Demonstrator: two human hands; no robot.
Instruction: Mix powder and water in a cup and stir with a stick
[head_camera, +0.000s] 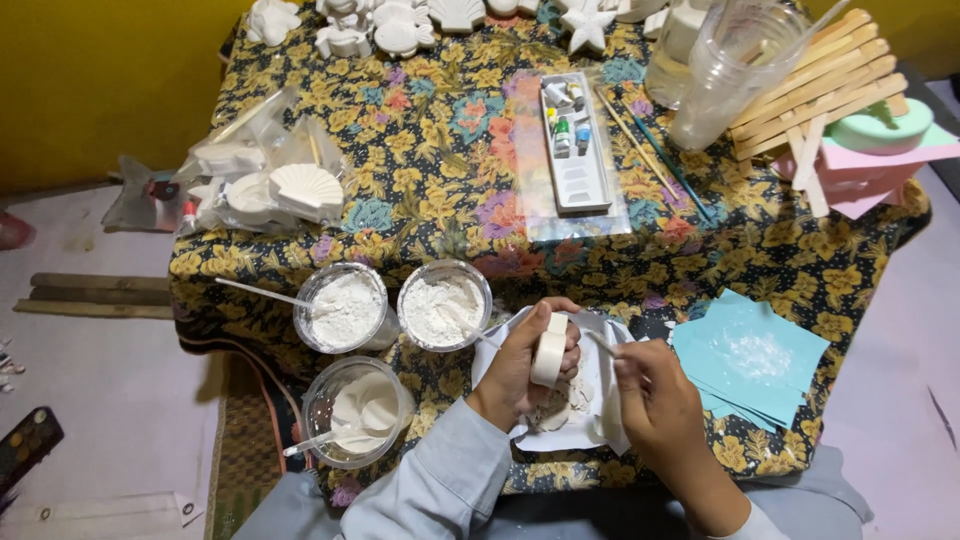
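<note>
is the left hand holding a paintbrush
No, the left hand grips a white roll of tape, while the paintbrushes lie on the floral tablecloth.

Floral-clothed table (440, 180), three powder cups (343, 308), paint tray (575, 150), blue paper sheets (750, 360)

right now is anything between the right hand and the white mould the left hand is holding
Nothing visible. The left hand grips the white mould; the right hand sits beside it with a thin stick, only open space between them.
</note>
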